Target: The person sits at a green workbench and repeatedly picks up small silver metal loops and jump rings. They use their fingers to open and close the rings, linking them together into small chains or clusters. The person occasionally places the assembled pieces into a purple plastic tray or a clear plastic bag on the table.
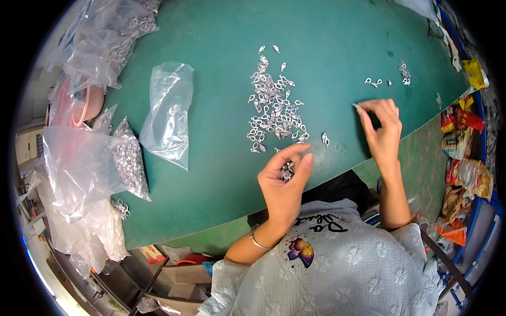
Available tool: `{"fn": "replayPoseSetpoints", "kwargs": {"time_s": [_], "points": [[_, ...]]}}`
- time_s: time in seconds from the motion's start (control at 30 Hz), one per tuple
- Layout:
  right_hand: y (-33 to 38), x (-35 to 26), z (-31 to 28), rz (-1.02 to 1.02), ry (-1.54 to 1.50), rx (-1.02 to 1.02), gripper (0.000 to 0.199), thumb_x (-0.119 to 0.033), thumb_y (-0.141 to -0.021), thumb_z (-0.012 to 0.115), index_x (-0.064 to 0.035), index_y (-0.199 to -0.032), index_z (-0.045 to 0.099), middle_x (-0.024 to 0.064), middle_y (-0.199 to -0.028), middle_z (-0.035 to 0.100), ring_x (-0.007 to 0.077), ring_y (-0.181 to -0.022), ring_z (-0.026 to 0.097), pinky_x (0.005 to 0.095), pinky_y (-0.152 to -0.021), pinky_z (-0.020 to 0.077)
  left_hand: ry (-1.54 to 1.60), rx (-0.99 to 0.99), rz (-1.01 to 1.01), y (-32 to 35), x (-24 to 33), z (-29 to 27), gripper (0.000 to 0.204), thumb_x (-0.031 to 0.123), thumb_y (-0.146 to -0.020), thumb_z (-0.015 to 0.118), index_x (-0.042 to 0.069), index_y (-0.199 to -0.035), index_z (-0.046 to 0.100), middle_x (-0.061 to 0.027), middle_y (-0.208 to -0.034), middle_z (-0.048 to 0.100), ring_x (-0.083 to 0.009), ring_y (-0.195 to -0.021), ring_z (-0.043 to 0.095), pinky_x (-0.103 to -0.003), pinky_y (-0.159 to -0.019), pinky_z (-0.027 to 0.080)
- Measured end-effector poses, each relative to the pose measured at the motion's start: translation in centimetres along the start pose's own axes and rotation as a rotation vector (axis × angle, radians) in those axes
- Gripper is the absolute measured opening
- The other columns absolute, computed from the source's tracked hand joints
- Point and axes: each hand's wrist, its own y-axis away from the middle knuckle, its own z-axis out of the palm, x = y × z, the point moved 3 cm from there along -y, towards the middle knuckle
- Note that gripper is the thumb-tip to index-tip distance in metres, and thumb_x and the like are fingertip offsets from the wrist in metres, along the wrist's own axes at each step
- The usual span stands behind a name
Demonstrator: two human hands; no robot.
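Note:
A loose pile of small silver metal clasps (276, 108), each with a looped end, lies on the green table (226, 179) in front of me. My left hand (283, 196) is at the pile's near edge. Its fingers are curled round a handful of clasps (287, 171), partly hidden in the palm. Farther right, my right hand (386, 131) pinches a single clasp (356, 105) between thumb and fingertips, just over the tabletop. Between my hands lies a stray clasp (325, 139). Beyond the right hand are a few spaced clasps (373, 82) and a small cluster (404, 72).
An empty clear plastic bag (168, 113) lies flat left of the pile. Farther left are a filled bag of metal parts (130, 158), a pink basket (94, 102) and more plastic bags (79, 174). Colourful packages (458, 142) hang beyond the table's right edge.

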Motion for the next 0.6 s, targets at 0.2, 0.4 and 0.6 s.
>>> {"fn": "replayPoseSetpoints", "kwargs": {"time_s": [0.2, 0.4, 0.6], "points": [[-0.6, 2.0, -0.1, 0.036, 0.189, 0.081, 0.01, -0.003, -0.071, 0.065, -0.0037, -0.08, 0.061, 0.0065, -0.078, 0.059, 0.0226, -0.075, 0.052, 0.0321, -0.069, 0.036, 0.0, 0.027, -0.004, -0.1, -0.9, -0.8, 0.014, -0.003, -0.081, 0.056, -0.001, -0.094, 0.061, 0.006, -0.063, 0.042, -0.0007, -0.048, 0.029, -0.018, -0.042, 0.02], [1.1, -2.0, 0.9, -0.092, -0.241, -0.216, 0.025, 0.0, -0.068, 0.064, -0.0049, -0.093, 0.063, 0.0079, -0.087, 0.057, 0.0245, -0.081, 0.05, 0.0325, -0.072, 0.0376, -0.012, 0.03, -0.022, -0.1, -1.2, -0.9, 0.013, -0.002, -0.081, 0.057, -0.002, -0.094, 0.061, 0.0058, -0.063, 0.042, -0.0006, -0.049, 0.03, -0.018, -0.042, 0.02], [2.0, -4.4, 1.9, -0.166, -0.225, -0.385, 0.025, 0.001, -0.068, 0.06, -0.005, -0.092, 0.063, 0.0051, -0.092, 0.055, 0.0227, -0.083, 0.049, 0.0326, -0.07, 0.037, -0.036, 0.028, -0.054, 0.1, -1.0, -0.6, 0.012, -0.002, -0.082, 0.057, -0.002, -0.093, 0.06, 0.0056, -0.063, 0.042, -0.0006, -0.049, 0.03, -0.018, -0.042, 0.02]]}}
